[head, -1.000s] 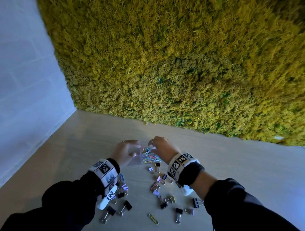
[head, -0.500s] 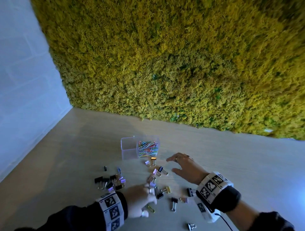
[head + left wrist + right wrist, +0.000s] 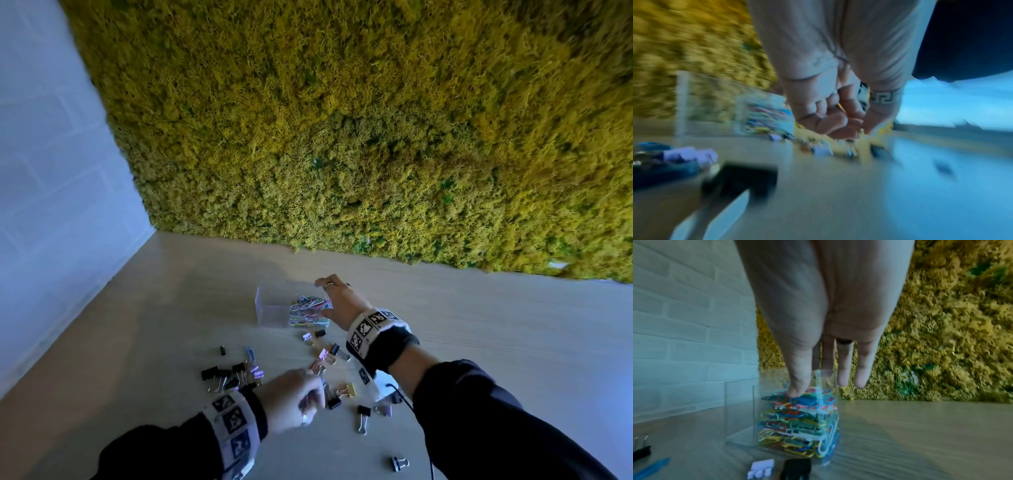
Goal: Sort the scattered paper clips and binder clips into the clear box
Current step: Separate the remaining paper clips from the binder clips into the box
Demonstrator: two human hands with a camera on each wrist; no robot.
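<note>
A clear two-compartment box [image 3: 270, 308] stands mid-table; its right compartment holds a pile of coloured paper clips [image 3: 308, 308]. My right hand [image 3: 329, 294] hovers over that compartment with straight fingers. In the right wrist view the thumb tip [image 3: 795, 391] touches the paper clips [image 3: 797, 423] inside the box [image 3: 740, 410]. My left hand [image 3: 308, 394] is low among the scattered binder clips [image 3: 219, 375]. In the blurred left wrist view its fingers [image 3: 838, 123] curl round a small yellow paper clip [image 3: 840, 105].
Binder clips lie between the box and me: a gold one [image 3: 347, 390], a black one [image 3: 363, 413], a pink one [image 3: 323, 354], a stray one [image 3: 399, 463]. A moss wall [image 3: 342, 137] backs the wooden table [image 3: 479, 342]; a white brick wall [image 3: 51, 205] bounds the left.
Both hands were at the box a second ago. The left hand dropped to the near clips and closed there. The right hand swung down to the table, then back over the paper clip compartment.
</note>
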